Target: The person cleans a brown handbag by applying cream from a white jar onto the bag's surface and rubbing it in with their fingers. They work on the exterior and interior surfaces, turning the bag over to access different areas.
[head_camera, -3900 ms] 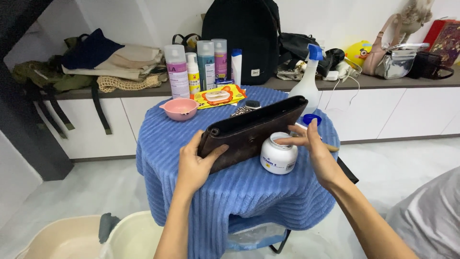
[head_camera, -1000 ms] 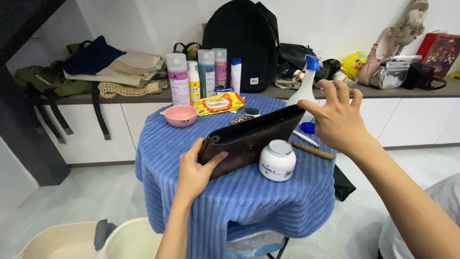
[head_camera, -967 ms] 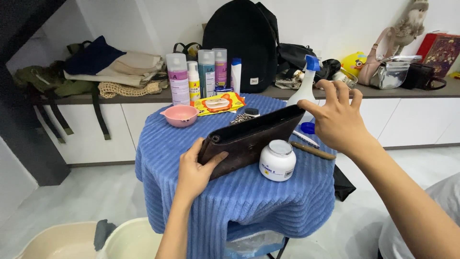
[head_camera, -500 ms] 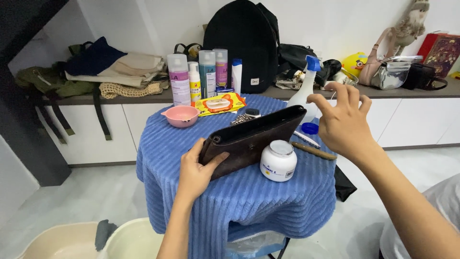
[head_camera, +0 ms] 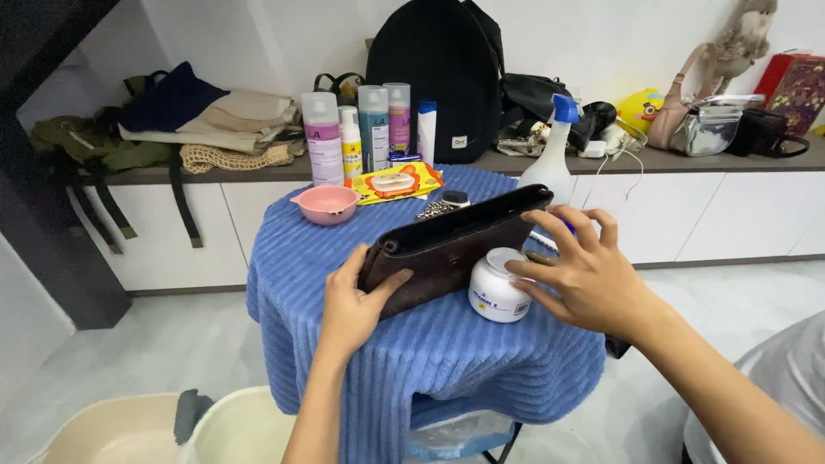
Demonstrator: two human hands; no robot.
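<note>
A dark brown leather bag (head_camera: pixel 447 245) stands on its long edge on a round table draped in blue ribbed cloth (head_camera: pixel 412 361). My left hand (head_camera: pixel 352 301) grips the bag's near left end. My right hand (head_camera: pixel 584 271) is spread with its fingertips on the lid of a white cream jar (head_camera: pixel 498 288) that stands just in front of the bag. A white spray bottle with a blue head (head_camera: pixel 550 159) rises behind the bag's right end.
A pink bowl (head_camera: pixel 325 204), an orange wipes pack (head_camera: pixel 395 182) and several tall bottles (head_camera: pixel 361 129) stand at the table's back. A counter behind holds a black backpack (head_camera: pixel 443 73), folded clothes and bags. Two cream tubs (head_camera: pixel 172 430) sit on the floor at lower left.
My right hand was raised in the air near the spray bottle; it has come down onto the white jar. My left hand has stayed on the bag.
</note>
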